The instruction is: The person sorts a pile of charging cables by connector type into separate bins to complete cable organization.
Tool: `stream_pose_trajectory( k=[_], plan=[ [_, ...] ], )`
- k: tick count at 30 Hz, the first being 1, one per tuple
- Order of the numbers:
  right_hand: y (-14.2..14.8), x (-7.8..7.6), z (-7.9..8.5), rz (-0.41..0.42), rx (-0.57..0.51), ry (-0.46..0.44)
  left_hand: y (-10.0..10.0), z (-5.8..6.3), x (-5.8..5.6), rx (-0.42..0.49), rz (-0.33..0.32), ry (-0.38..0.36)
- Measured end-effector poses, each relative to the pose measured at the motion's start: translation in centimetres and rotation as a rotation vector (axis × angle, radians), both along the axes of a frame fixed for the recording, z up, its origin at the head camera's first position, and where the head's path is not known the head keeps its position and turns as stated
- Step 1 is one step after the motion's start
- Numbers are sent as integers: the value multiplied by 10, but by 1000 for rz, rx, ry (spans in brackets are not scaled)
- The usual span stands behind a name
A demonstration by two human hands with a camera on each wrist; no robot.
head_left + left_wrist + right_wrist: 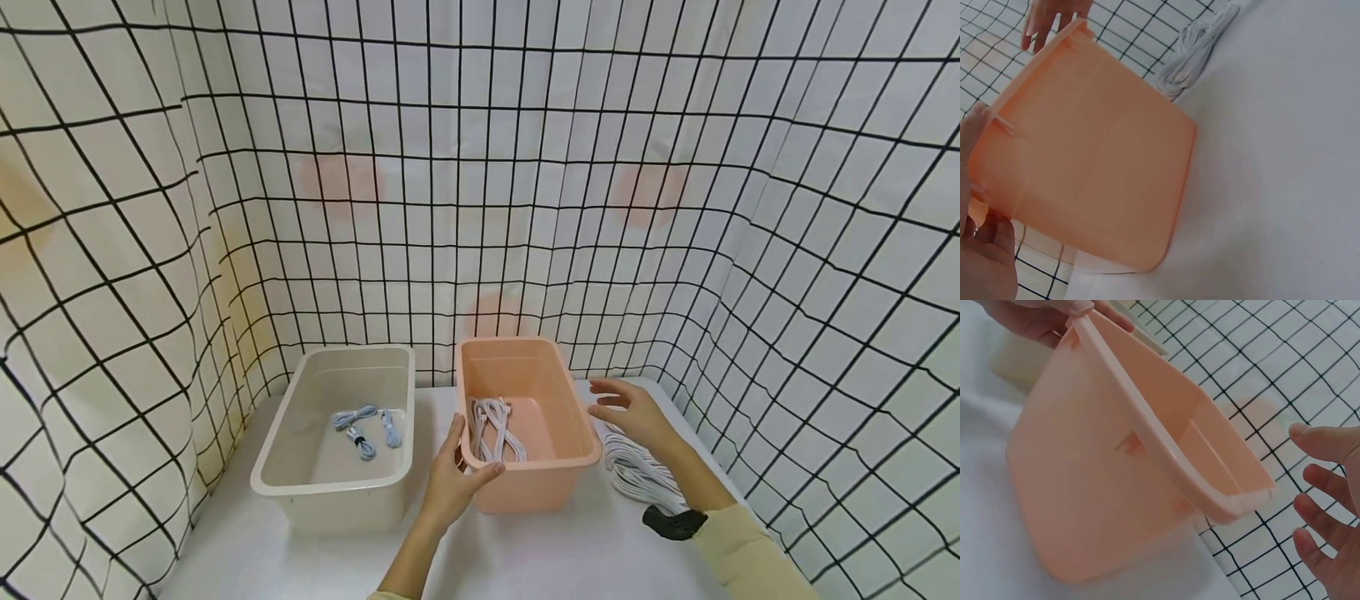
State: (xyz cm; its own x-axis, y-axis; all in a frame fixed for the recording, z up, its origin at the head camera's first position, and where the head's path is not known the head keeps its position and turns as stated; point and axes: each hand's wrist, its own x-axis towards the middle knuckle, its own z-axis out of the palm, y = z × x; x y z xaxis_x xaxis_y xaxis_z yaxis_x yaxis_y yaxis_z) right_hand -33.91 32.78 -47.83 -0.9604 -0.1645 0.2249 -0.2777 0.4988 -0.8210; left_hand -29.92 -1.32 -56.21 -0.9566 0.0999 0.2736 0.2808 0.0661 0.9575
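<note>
At its near left corner, a peach plastic bin point(536, 487) is gripped by my left hand point(447, 483). In the left wrist view the thumb lies at the rim and the other fingers curl beneath it. Bundled white cables point(497, 429) lie inside, toward the bin's left side. Off the bin's right edge, my right hand point(637, 417) hovers with fingers parted and nothing held. Below that hand a pile of white cables point(637, 471) rests on the table, partly hidden by the forearm. The right wrist view shows the right hand point(1335, 506) apart from the rim.
A cream bin point(337, 500) stands to the left, with several small light-blue cable bundles point(363, 429) on its floor. Black netting point(487, 208) over pale cloth rises behind and on both sides of the white table point(510, 558).
</note>
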Motion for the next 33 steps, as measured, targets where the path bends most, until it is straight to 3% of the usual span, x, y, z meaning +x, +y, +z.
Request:
stream_pose_trajectory(
  k=[10,33],
  plan=[
    [27,13,-10,-65,36,-24,-2,0,0,7,-4,-2],
    [83,42,-60,-138,67,-129,-1,1,1,-12,11,-4]
  ],
)
